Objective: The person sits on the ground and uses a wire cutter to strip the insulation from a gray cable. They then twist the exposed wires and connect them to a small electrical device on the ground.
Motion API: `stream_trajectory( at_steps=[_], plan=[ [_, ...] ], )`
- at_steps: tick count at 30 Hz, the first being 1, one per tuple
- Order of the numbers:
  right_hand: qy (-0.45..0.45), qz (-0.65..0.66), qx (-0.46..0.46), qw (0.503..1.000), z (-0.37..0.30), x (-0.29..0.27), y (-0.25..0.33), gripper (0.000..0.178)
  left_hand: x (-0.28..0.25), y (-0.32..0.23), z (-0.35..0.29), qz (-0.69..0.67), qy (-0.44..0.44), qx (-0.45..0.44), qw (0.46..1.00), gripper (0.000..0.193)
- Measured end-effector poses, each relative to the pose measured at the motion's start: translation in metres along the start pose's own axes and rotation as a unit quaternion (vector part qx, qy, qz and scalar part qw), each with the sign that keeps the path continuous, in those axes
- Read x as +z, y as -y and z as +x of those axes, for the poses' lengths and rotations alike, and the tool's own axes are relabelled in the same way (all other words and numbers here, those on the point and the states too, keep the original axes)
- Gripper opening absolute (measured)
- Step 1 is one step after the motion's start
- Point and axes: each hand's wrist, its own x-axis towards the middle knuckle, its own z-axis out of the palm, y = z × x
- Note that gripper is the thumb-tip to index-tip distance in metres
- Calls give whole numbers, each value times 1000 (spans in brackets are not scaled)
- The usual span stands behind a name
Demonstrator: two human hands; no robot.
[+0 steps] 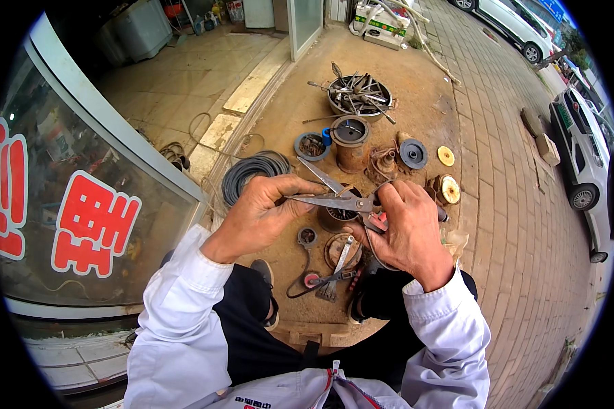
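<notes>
A: What are the scissors [334, 198] like?
B: Grey metal, blades open, between both hands.
A: And the fingers?
B: Left hand [262, 215] pinches a blade tip; right hand [406, 228] curls round the handles and a thin wire [370, 242].

Obstacles I log: wire coil [251, 172] at ten o'clock, cans [351, 140] and basin [359, 95] at twelve; bare paving [518, 225] at three.

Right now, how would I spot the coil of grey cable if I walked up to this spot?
Start at the glass shopfront with big red characters. Where its frame ends, the coil of grey cable lies on the dirt ground, just beyond the left hand. Unlike the rusty cans and discs beside it, it is a soft loop of many strands.
</notes>
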Motion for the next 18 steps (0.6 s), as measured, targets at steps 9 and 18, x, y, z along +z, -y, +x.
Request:
stream_trajectory(
  at_steps=[9, 18],
  plan=[
    [-14, -67, 8, 998, -9, 10, -1, 49, -4, -4, -2, -83, -1, -57, 995, 22],
    [-12, -42, -22, 999, -2, 6, 3, 49, -11, -1, -4, -39, 22, -61, 997, 23]
  ],
)
